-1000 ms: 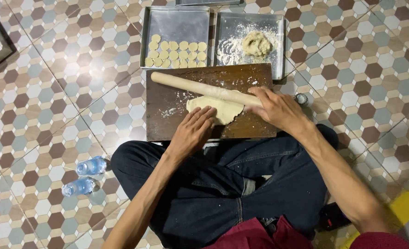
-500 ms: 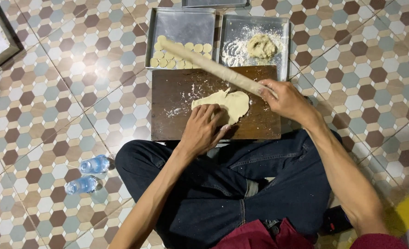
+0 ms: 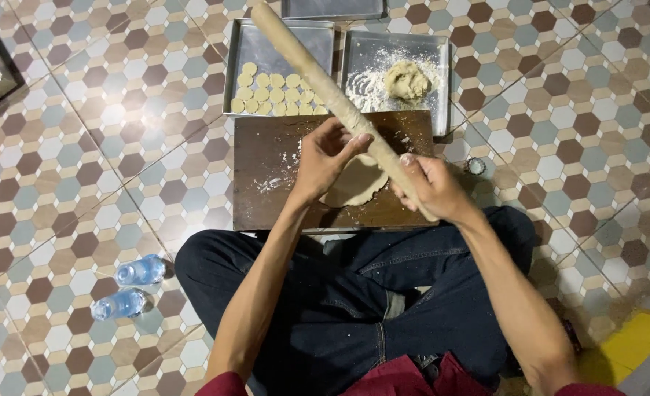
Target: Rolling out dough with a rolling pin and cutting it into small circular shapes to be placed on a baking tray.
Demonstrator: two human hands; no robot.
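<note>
Both hands on long wooden rolling pin (image 3: 325,92), raised at a slant over brown board (image 3: 266,183). R hand (image 3: 431,187) wrapped round near end; L hand (image 3: 328,158) fingers curled on shaft, prob. gripping. Flat dough sheet (image 3: 354,183) on board, directly beneath the hands.

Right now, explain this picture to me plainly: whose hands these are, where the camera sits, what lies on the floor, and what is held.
The camera sits on the head of a person seated cross-legged, looking down at their own hands. The right hand grips a long wooden rolling pin, tilted up off the board; the left hand touches it near the middle. Below lies a flattened dough sheet on a dark wooden board. Beyond are a tray of cut dough rounds and a floured tray with a dough lump. Two water bottles lie on the tiled floor.
</note>
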